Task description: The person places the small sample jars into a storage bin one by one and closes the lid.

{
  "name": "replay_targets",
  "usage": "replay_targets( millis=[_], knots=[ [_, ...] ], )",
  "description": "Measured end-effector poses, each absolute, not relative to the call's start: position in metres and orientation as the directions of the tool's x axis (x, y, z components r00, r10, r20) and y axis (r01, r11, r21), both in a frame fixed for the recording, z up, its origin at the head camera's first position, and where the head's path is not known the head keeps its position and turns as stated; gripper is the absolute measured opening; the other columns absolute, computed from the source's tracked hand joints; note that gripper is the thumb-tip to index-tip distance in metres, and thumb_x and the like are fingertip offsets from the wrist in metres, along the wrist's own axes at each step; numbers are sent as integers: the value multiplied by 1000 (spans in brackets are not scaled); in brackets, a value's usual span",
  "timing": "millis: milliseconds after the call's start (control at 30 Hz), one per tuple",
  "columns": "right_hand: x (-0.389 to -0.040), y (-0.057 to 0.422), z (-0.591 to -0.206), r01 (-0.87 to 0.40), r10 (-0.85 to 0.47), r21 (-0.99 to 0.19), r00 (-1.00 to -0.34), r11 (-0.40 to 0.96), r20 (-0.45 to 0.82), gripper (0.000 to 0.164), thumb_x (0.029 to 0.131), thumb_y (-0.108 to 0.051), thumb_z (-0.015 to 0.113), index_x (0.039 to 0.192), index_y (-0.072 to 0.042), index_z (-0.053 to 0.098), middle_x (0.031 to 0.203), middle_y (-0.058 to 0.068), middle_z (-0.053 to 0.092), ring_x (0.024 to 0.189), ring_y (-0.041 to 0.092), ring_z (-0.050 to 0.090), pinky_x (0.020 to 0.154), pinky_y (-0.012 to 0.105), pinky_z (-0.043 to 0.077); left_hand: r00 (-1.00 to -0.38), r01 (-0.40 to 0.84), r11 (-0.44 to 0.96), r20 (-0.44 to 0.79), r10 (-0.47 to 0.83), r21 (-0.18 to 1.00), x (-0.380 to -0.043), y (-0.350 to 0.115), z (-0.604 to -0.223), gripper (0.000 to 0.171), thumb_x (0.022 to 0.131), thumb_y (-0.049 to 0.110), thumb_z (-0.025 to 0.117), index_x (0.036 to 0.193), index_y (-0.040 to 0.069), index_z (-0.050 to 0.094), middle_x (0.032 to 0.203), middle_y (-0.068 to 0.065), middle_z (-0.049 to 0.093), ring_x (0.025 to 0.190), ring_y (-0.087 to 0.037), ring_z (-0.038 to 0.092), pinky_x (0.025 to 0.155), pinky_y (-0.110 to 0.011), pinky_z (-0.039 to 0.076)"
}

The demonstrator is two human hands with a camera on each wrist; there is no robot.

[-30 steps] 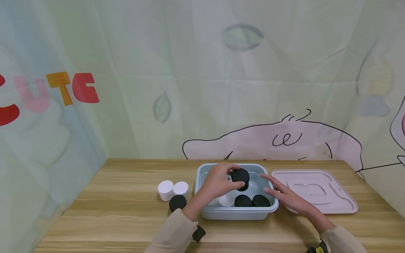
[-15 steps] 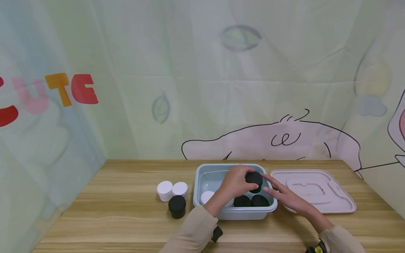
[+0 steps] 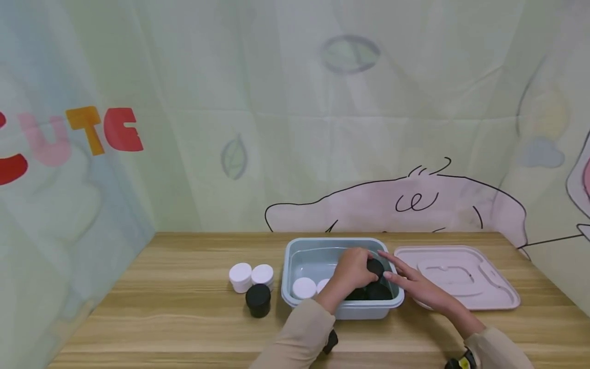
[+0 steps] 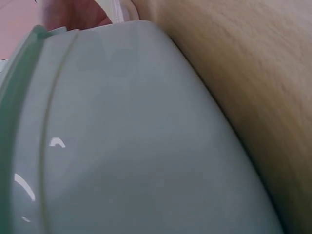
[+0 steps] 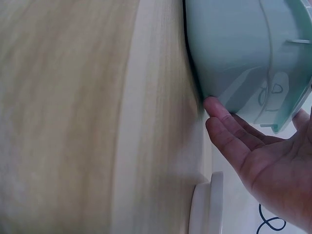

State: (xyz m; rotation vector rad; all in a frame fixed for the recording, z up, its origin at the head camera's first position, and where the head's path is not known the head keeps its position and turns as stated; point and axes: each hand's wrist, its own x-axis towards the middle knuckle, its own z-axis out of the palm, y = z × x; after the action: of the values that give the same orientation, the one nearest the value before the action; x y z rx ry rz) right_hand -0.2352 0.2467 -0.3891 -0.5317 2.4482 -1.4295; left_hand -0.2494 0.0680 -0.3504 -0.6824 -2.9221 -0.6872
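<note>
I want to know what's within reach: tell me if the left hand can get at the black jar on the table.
Probably not yet: the left hand is holding a second black jar inside the box. Once freed, it likely could: nothing covers the black jar on the table.

1. The left hand [image 3: 352,269] has moved rightward and lower into the pale blue bin [image 3: 364,311].
2. The black jar [image 3: 375,268] it grips has travelled from mid-bin to the right end, now lower.
3. The black jar on the worktop [image 3: 258,300], partly covered by the sleeve a second ago, shows fully.
</note>
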Motion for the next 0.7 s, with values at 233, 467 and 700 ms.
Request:
replay_targets(
  millis=[233, 467, 700],
  knots=[
    [-236, 247, -389, -198, -430, -864, -903, 463, -23, 55, 97, -28, 40, 146, -14, 18, 149, 22, 9, 129, 50, 19, 97, 65, 21, -929, 369, 838, 122, 351, 403, -251, 77, -351, 33, 69, 22, 78, 98, 9, 70, 93, 0, 67, 85, -13, 56, 80, -24, 44],
    [-235, 247, -387, -183, -420, -861, -906, 475, -39, 55, 97, -29, 41, 146, -15, 18, 149, 23, 9, 127, 50, 23, 95, 63, 27, -931, 361, 833, 109, 349, 419, -251, 78, -355, 26, 71, 23, 77, 88, 6, 68, 86, -2, 65, 79, -13, 56, 74, -23, 45],
    [-234, 246, -387, -193, -425, -857, -905, 478, -34, 55, 97, -28, 41, 145, -15, 19, 149, 23, 9, 127, 50, 22, 95, 64, 26, -923, 382, 828, 126, 364, 410, -249, 74, -356, 22, 71, 23, 75, 82, 5, 68, 80, -3, 65, 77, -14, 55, 69, -23, 44]
  ],
)
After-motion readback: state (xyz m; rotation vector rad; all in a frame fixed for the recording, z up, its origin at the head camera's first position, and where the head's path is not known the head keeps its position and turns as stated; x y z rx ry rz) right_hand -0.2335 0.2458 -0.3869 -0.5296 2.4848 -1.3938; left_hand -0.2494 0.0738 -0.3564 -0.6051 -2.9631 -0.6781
